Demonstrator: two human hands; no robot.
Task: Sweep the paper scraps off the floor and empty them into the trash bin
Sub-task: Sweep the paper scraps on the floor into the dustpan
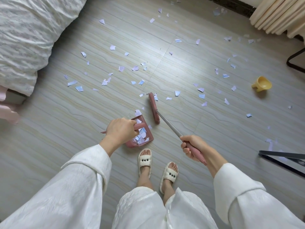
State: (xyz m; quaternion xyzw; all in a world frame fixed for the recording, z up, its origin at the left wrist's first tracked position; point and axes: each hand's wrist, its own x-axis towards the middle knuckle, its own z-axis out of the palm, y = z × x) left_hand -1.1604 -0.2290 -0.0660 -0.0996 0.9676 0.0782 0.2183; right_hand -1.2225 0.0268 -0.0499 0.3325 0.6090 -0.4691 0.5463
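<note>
Several pale blue and lilac paper scraps (121, 68) lie scattered over the grey wood-look floor (181, 66). My left hand (121, 128) grips the handle of a pink dustpan (145, 128) standing on the floor, with a pile of scraps inside it. My right hand (193, 147) grips the pink end of a broom's grey handle (168, 125). The pink broom head (153, 109) rests on the floor just right of the dustpan, with a few scraps at its far tip. No trash bin is in view.
A bed with white bedding (24, 38) fills the upper left. Beige curtains (279, 14) hang at the top right. A yellow cup-like object (262, 83) lies on the floor at right, near black metal legs (295, 63) and a black frame (282, 158). My slippered feet (145, 161) stand behind the dustpan.
</note>
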